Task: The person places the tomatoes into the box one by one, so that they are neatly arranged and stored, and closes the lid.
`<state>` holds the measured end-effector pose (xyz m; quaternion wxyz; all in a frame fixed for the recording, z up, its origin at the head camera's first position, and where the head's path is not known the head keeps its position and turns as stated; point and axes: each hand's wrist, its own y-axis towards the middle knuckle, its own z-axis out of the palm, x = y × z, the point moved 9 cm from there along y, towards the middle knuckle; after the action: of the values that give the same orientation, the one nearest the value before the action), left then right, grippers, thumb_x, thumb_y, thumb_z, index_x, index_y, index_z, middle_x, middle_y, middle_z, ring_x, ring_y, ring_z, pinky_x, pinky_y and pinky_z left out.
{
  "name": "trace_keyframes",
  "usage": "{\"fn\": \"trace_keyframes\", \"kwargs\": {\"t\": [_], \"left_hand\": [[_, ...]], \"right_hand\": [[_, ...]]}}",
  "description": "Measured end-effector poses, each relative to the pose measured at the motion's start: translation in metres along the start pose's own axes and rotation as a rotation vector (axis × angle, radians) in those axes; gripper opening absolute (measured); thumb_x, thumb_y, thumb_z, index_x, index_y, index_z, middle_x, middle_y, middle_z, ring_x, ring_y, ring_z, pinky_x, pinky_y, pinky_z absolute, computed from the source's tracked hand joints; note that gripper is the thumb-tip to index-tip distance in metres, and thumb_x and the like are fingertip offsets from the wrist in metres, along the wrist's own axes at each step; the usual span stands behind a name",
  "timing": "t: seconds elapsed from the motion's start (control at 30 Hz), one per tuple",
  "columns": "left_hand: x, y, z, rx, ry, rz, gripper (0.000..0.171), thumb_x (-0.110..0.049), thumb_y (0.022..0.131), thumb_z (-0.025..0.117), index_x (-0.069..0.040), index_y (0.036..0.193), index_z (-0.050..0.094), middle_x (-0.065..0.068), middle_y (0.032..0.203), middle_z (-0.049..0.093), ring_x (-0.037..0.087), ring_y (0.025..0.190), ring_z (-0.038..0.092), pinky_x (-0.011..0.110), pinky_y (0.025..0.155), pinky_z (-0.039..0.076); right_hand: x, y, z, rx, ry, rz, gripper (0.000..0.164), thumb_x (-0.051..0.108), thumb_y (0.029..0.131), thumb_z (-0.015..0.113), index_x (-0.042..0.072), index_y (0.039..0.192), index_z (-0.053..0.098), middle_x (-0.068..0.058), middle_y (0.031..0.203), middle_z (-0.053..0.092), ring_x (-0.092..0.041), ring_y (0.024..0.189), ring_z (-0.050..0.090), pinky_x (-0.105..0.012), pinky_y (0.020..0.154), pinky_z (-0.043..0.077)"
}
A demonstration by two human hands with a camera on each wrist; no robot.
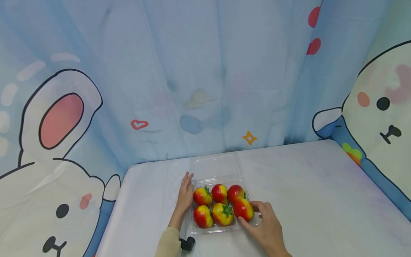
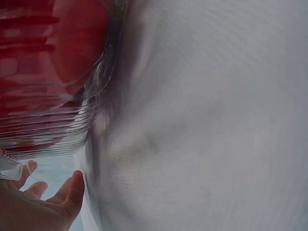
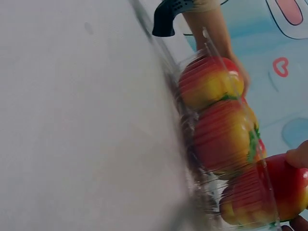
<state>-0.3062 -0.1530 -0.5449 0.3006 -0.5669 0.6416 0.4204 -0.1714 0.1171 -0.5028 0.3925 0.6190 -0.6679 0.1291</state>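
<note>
A clear plastic clamshell box (image 1: 214, 231) holds two rows of red-and-yellow tomatoes with green leafy tops, among them a front middle tomato (image 1: 221, 215). My right hand (image 1: 267, 227) has thumb and fingers around the front right tomato (image 1: 243, 210), which sits in the box's corner. The right wrist view shows this tomato (image 3: 284, 187) behind the clear wall, with a fingertip (image 3: 299, 156) on it. Along the box's left side lies my left hand (image 1: 185, 197), its fingers extended. In the left wrist view, that hand (image 2: 45, 207) is beside the ribbed box wall (image 2: 48, 130).
The box's clear lid (image 1: 216, 168) is folded back flat behind it on the white-covered table (image 1: 308, 189). A black device (image 1: 188, 243) is at the left wrist. Behind the table hangs a light blue cartoon curtain (image 1: 199, 71).
</note>
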Motion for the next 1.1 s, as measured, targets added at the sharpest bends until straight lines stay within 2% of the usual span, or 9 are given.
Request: {"fn": "trace_keyframes", "kwargs": {"t": [0.07,0.13,0.4,0.6,0.77,0.9,1.0,1.1], "left_hand": [[0.000,0.000,0.000,-0.001,0.001,-0.004,0.047,-0.008,0.098,0.036,0.001,0.143,0.047,0.020,0.156,0.031,0.045,0.131,0.045,0.059,0.109,0.034],[0.003,0.000,0.002,0.013,-0.021,-0.039,0.047,-0.007,0.099,0.036,0.001,0.144,0.046,0.019,0.158,0.028,0.044,0.133,0.043,0.059,0.110,0.032],[0.006,-0.001,0.004,0.025,-0.018,-0.086,0.046,-0.008,0.100,0.037,-0.003,0.145,0.046,0.019,0.159,0.027,0.041,0.135,0.043,0.058,0.111,0.031],[0.005,-0.001,0.002,0.020,-0.054,-0.123,0.046,-0.011,0.101,0.037,-0.004,0.146,0.046,0.024,0.155,0.031,0.043,0.135,0.041,0.060,0.112,0.029],[0.007,0.002,0.001,0.023,-0.132,-0.154,0.047,-0.016,0.102,0.038,-0.006,0.148,0.042,0.022,0.154,0.036,0.041,0.135,0.041,0.059,0.112,0.030],[0.006,0.007,-0.003,0.023,-0.220,-0.166,0.049,-0.015,0.103,0.037,0.000,0.149,0.037,0.025,0.153,0.036,0.043,0.135,0.040,0.058,0.110,0.034],[-0.007,0.011,-0.010,0.039,-0.288,-0.177,0.050,-0.010,0.102,0.037,0.007,0.149,0.033,0.029,0.153,0.032,0.047,0.137,0.035,0.057,0.108,0.036],[-0.022,0.014,-0.018,0.075,-0.347,-0.195,0.050,-0.008,0.102,0.034,0.010,0.148,0.029,0.033,0.152,0.030,0.049,0.136,0.036,0.057,0.106,0.038]], "right_hand": [[0.001,-0.002,0.001,-0.042,-0.026,-0.025,0.056,0.031,0.065,0.091,0.006,0.107,0.065,-0.007,0.099,0.057,-0.023,0.089,0.062,-0.041,0.074,0.059],[0.001,-0.004,0.003,-0.072,-0.049,-0.042,0.056,0.029,0.063,0.092,0.005,0.105,0.065,-0.008,0.100,0.056,-0.024,0.089,0.059,-0.044,0.074,0.059],[0.001,-0.009,0.006,-0.135,-0.081,-0.081,0.058,0.029,0.058,0.094,0.005,0.103,0.066,-0.011,0.106,0.052,-0.026,0.091,0.054,-0.045,0.072,0.060],[0.000,-0.006,0.003,-0.143,-0.028,-0.074,0.048,0.029,0.066,0.089,0.004,0.102,0.068,-0.013,0.111,0.054,-0.029,0.100,0.055,-0.049,0.079,0.058],[-0.008,-0.004,0.002,-0.108,0.014,-0.020,0.043,0.026,0.076,0.083,0.002,0.107,0.068,-0.015,0.118,0.056,-0.030,0.103,0.058,-0.051,0.083,0.056],[-0.011,-0.002,0.002,-0.068,0.052,-0.002,0.040,0.026,0.083,0.077,0.003,0.114,0.065,-0.013,0.122,0.056,-0.029,0.107,0.059,-0.050,0.084,0.057],[-0.016,0.006,-0.003,-0.023,0.153,0.026,0.038,0.024,0.090,0.070,0.002,0.120,0.062,-0.014,0.124,0.057,-0.032,0.112,0.058,-0.053,0.086,0.055],[-0.029,0.030,-0.008,0.064,0.281,0.107,0.040,0.028,0.097,0.060,0.000,0.126,0.059,-0.019,0.128,0.057,-0.037,0.116,0.057,-0.055,0.092,0.052]]}}
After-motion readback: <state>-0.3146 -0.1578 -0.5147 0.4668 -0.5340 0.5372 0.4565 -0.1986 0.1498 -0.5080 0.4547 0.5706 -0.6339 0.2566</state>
